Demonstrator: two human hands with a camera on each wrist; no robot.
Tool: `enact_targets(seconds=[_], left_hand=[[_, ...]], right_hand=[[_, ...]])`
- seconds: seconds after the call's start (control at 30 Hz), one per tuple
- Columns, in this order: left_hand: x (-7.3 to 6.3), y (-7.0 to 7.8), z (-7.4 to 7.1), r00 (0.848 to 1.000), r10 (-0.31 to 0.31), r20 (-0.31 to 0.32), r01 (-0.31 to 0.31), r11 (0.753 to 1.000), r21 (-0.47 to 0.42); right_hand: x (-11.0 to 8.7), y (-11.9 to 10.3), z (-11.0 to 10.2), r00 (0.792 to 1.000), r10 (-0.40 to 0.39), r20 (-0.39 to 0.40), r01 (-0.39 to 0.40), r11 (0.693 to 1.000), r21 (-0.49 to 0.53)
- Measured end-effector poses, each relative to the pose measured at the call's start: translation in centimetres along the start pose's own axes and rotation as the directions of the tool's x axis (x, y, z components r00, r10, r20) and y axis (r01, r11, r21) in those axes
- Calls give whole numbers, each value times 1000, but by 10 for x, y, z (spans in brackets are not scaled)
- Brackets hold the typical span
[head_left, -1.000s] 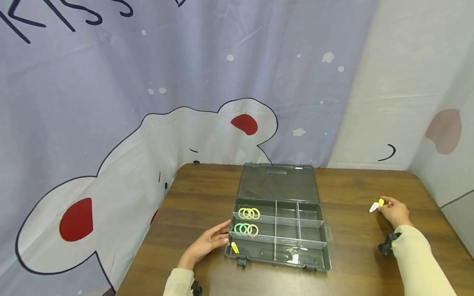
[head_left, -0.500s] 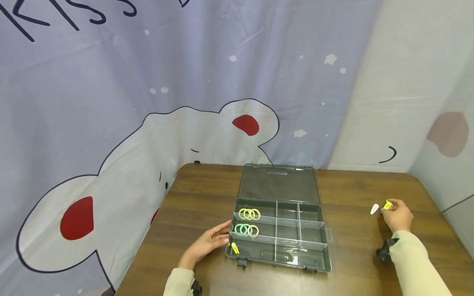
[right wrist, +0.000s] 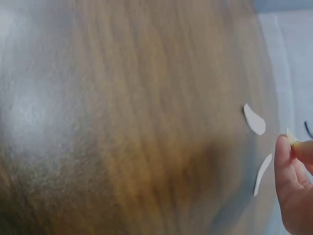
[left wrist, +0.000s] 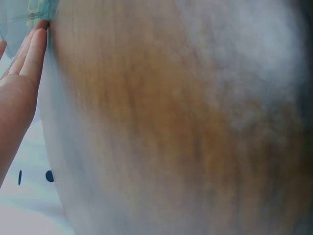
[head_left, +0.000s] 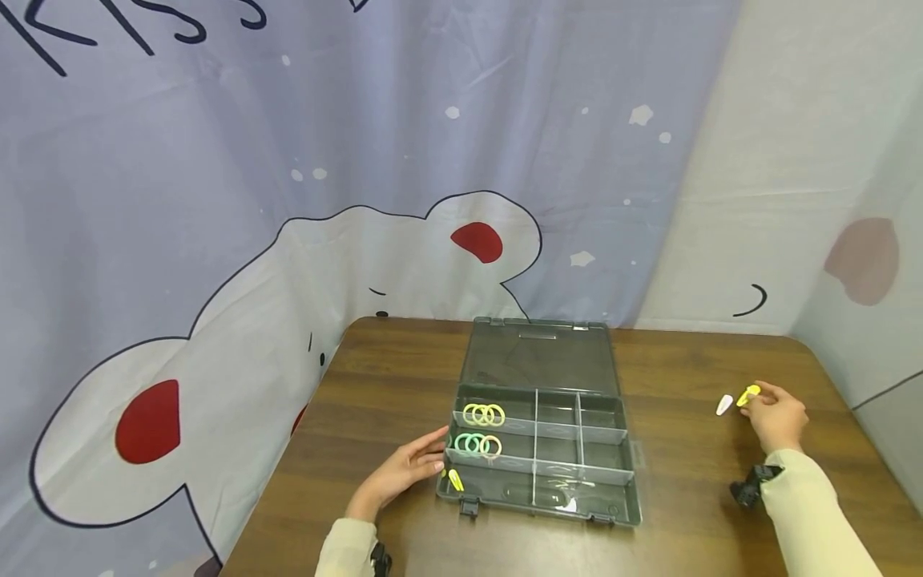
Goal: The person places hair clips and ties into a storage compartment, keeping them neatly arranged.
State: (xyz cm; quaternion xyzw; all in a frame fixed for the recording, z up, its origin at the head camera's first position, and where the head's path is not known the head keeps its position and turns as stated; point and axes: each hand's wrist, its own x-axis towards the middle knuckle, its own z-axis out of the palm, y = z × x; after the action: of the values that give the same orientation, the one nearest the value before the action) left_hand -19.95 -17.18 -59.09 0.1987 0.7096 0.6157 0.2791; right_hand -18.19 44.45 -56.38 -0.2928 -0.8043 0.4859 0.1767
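Observation:
My right hand (head_left: 776, 418) pinches a yellow snap hair clip (head_left: 748, 394) between thumb and finger, over the right part of the table. A white hair clip (head_left: 724, 405) lies just left of it. The right wrist view shows that white clip and a second slim white piece (right wrist: 262, 175) beside the hand. My left hand (head_left: 400, 473), fingers extended, touches the left side of a grey see-through compartment box (head_left: 537, 506). Inside the box's front left compartment lies a yellow hair clip (head_left: 456, 480); a bit of yellow beside it is partly hidden.
Yellow rings (head_left: 483, 414) lie in the back left compartment. Green rings (head_left: 469, 443) and a pale ring (head_left: 491, 446) share the middle left one. The box's lid (head_left: 541, 357) is folded back toward the printed curtain (head_left: 404, 264). Brown wooden table (head_left: 685, 465) surrounds the box.
My right hand first moved a little right, taking the yellow clip away from the white one, and the clip has since turned in its fingers. My left hand has stayed at the box.

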Motion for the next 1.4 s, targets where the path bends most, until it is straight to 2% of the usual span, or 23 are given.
enact_targets(seconds=[0.17, 0.27, 0.43, 0.53, 0.8, 1.13, 1.4], left_hand=[[0, -2, -1, 1000, -3, 0, 3, 1000, 0], [1, -2, -1, 1000, -6, -2, 6, 1000, -5], [1, -2, -1, 1000, -12, -5, 12, 1000, -4], [1, -2, -1, 1000, -4, -6, 4, 1000, -1], [3, -2, -1, 1000, 8, -14, -8, 1000, 6], [1, -2, 0, 1000, -6, -16, 6, 1000, 10], [0, -2, 1, 1000, -9, -19, 10, 1000, 17]], right_hand=[[-4, -14, 9, 998, -35, 59, 28, 993, 113], [-9, -28, 16, 994, -57, 94, 43, 988, 146], [-20, -50, 28, 979, -145, 145, 116, 974, 195], [-24, -59, 35, 966, -198, 167, 163, 965, 206], [-41, -84, 58, 922, -294, 250, 262, 953, 154], [-80, -115, 91, 874, -330, 357, 230, 928, 294], [-120, -131, 121, 853, -315, 416, 147, 910, 388]])
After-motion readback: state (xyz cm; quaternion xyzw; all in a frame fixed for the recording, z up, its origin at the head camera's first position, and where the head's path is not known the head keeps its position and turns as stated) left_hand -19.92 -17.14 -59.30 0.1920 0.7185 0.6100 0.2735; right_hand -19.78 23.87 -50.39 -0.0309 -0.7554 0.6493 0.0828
